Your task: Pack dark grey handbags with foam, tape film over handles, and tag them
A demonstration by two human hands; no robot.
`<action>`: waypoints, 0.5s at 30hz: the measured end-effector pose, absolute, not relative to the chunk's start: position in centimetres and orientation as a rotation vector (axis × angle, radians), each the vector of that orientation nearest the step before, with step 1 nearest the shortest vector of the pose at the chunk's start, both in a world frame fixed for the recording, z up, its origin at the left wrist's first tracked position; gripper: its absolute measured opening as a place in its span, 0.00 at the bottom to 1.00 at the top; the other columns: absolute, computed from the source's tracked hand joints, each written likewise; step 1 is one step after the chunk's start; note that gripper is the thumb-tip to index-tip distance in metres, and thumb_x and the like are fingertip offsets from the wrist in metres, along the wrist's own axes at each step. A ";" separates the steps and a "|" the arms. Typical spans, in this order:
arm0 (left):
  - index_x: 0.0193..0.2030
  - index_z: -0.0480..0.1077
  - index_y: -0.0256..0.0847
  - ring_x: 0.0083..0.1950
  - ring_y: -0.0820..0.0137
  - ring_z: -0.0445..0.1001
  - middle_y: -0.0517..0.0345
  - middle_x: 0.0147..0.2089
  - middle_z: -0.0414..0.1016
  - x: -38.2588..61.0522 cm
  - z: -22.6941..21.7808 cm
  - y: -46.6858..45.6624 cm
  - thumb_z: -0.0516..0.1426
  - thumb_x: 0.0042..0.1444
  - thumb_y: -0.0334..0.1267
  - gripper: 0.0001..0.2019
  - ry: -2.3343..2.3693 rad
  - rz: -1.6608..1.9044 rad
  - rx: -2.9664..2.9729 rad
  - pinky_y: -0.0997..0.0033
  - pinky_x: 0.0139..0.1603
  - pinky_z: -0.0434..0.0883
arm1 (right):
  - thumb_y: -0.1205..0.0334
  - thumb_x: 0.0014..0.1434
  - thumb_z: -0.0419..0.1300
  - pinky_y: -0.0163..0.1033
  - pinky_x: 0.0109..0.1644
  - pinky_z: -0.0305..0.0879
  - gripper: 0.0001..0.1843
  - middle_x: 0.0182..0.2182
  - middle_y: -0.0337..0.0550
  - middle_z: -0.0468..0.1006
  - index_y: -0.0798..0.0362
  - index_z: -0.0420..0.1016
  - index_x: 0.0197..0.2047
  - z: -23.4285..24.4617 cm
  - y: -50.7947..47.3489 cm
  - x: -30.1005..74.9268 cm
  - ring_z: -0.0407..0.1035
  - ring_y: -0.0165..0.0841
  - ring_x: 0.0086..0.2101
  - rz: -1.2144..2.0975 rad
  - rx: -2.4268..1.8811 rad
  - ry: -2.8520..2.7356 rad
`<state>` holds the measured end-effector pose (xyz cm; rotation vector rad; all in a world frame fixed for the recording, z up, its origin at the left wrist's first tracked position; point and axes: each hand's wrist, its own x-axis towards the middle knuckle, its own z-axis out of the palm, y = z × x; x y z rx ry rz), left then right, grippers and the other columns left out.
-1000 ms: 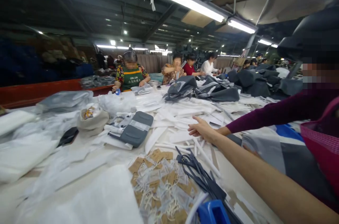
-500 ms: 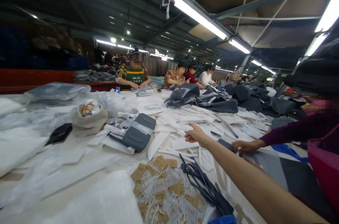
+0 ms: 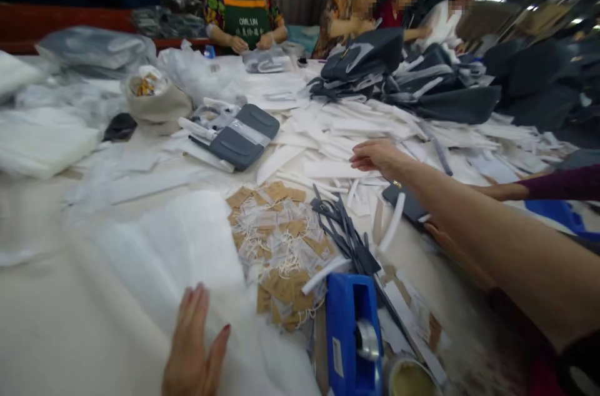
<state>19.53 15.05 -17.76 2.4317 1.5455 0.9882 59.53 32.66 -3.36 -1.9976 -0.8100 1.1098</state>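
Observation:
My left hand (image 3: 192, 343) is low in the view, flat over white thin sheeting (image 3: 187, 240), fingers stretched out and thumb apart. It holds nothing that I can see. Reaching in from the right, my right hand (image 3: 379, 155) hovers at the pile of white strips and pieces (image 3: 337, 168), fingers extended and empty. Whether it touches the pile I cannot tell. Between my hands lie brown paper tags (image 3: 281, 227) with white strings and small clear bags. Dark grey straps (image 3: 349, 233) lie beside them, close to a blue tape dispenser (image 3: 344, 321).
A folded grey bag (image 3: 246, 137) rests left of the white pile, near a beige fabric pouch (image 3: 157, 99). Heaped grey bags (image 3: 365, 59) stand further back. A co-worker's purple sleeve (image 3: 562, 182) reaches in at right. Several people sit across the table.
The view has tilted down. My left hand has come into view over the white sheeting. My right hand has gone from pointing to fingers held together, and the blue dispenser shows more fully.

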 end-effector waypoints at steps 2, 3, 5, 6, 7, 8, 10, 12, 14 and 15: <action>0.69 0.41 0.38 0.69 0.58 0.49 0.45 0.68 0.53 24.3 -18.1 15.9 0.49 0.62 0.35 0.31 1.394 0.948 2.538 0.54 0.65 0.58 | 0.62 0.62 0.57 0.35 0.33 0.70 0.09 0.35 0.40 0.75 0.58 0.70 0.44 -3.7 31.6 61.1 0.71 0.27 0.30 1.124 -1.991 -0.826; 0.69 0.41 0.35 0.70 0.58 0.48 0.42 0.68 0.53 26.5 -18.3 16.5 0.49 0.62 0.35 0.31 1.343 0.894 2.599 0.53 0.65 0.58 | 0.65 0.61 0.58 0.33 0.30 0.69 0.06 0.31 0.39 0.76 0.58 0.71 0.41 -3.9 31.0 61.6 0.71 0.26 0.27 1.126 -1.981 -0.833; 0.68 0.44 0.31 0.70 0.55 0.47 0.39 0.66 0.56 29.7 -19.0 17.4 0.48 0.63 0.37 0.29 1.274 0.758 2.730 0.49 0.64 0.57 | 0.71 0.59 0.58 0.30 0.27 0.66 0.01 0.25 0.37 0.76 0.59 0.71 0.36 -4.4 29.8 62.3 0.70 0.24 0.22 1.122 -1.956 -0.834; 0.67 0.47 0.30 0.69 0.53 0.48 0.38 0.65 0.58 30.7 -19.5 17.8 0.48 0.63 0.39 0.28 1.268 0.681 2.782 0.48 0.63 0.57 | 0.73 0.58 0.58 0.29 0.26 0.65 0.02 0.23 0.38 0.76 0.59 0.71 0.34 -4.8 29.3 62.5 0.69 0.24 0.20 1.117 -1.943 -0.828; 0.66 0.50 0.30 0.69 0.52 0.49 0.37 0.65 0.58 31.3 -20.0 18.0 0.48 0.62 0.40 0.27 1.273 0.608 2.821 0.47 0.63 0.57 | 0.74 0.58 0.58 0.28 0.26 0.64 0.03 0.22 0.38 0.76 0.59 0.70 0.33 -5.1 28.8 62.6 0.69 0.24 0.19 1.114 -1.931 -0.817; 0.65 0.53 0.31 0.69 0.51 0.49 0.37 0.65 0.58 31.6 -20.6 18.2 0.49 0.62 0.41 0.26 1.283 0.549 2.850 0.47 0.62 0.57 | 0.75 0.58 0.58 0.28 0.26 0.64 0.04 0.21 0.39 0.76 0.59 0.70 0.32 -5.5 28.3 62.7 0.69 0.23 0.19 1.113 -1.922 -0.804; 0.63 0.56 0.32 0.68 0.51 0.50 0.38 0.66 0.57 31.5 -21.7 18.3 0.49 0.62 0.41 0.25 1.290 0.492 2.895 0.48 0.63 0.55 | 0.74 0.59 0.58 0.27 0.26 0.64 0.03 0.23 0.38 0.76 0.59 0.70 0.33 -6.0 27.4 62.6 0.70 0.23 0.20 1.120 -1.915 -0.780; 0.63 0.57 0.32 0.69 0.52 0.49 0.39 0.66 0.57 30.8 -22.8 18.4 0.49 0.61 0.41 0.25 1.272 0.534 2.947 0.50 0.65 0.50 | 0.70 0.60 0.57 0.28 0.26 0.65 0.02 0.24 0.37 0.75 0.59 0.71 0.35 -6.0 26.5 62.3 0.69 0.23 0.21 1.140 -1.923 -0.765; 0.64 0.57 0.33 0.70 0.55 0.46 0.41 0.64 0.61 30.3 -24.1 18.7 0.49 0.59 0.41 0.26 1.255 0.645 3.003 0.52 0.67 0.45 | 0.64 0.62 0.57 0.31 0.27 0.67 0.06 0.28 0.36 0.75 0.59 0.71 0.37 -5.9 25.6 62.0 0.69 0.24 0.23 1.162 -1.936 -0.767; 0.63 0.58 0.34 0.70 0.57 0.45 0.42 0.62 0.64 30.1 -24.9 18.9 0.50 0.58 0.42 0.27 1.215 0.713 3.048 0.55 0.67 0.43 | 0.62 0.63 0.57 0.33 0.29 0.69 0.08 0.30 0.37 0.74 0.58 0.71 0.39 -5.8 25.3 61.9 0.69 0.25 0.25 1.170 -1.940 -0.773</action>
